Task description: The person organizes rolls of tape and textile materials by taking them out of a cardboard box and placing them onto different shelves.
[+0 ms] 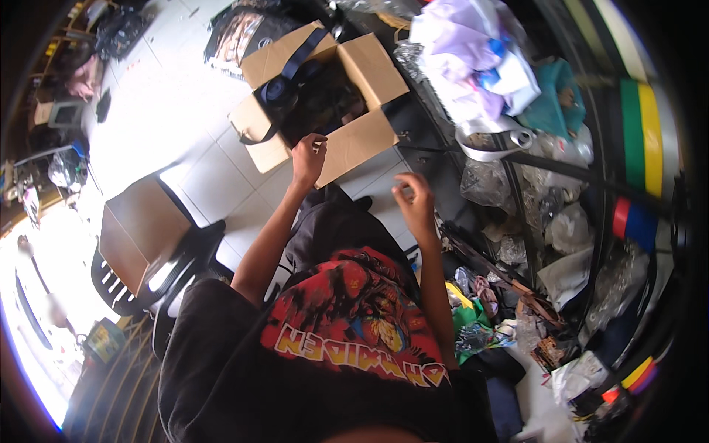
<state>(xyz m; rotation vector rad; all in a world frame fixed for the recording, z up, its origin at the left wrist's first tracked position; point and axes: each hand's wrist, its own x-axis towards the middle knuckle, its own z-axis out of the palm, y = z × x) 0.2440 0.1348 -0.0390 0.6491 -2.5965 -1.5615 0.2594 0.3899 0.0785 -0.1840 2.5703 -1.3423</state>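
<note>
An open cardboard box (362,151) stands on the floor in front of me, its flaps folded outward. Dark contents (336,96), too shadowed to name, fill its inside. A roll of dark blue strap (275,92) rests at its left side, with a length of strap running over the flaps. My left hand (308,156) is at the box's near left corner, its fingers curled closed; something small and dark shows at the fingertips, too small to name. Apart from the box, to its lower right, my right hand (416,201) hangs in the air, fingers loosely bent, thumb apart, nothing visible in it.
Another cardboard box (140,229) sits on a black chair (111,284) at left. Along the right stand shelves with plastic bags, a teal basket (554,100), a white strap roll (523,138) and coloured strap rolls (639,136). Mixed scraps (480,310) lie at lower right.
</note>
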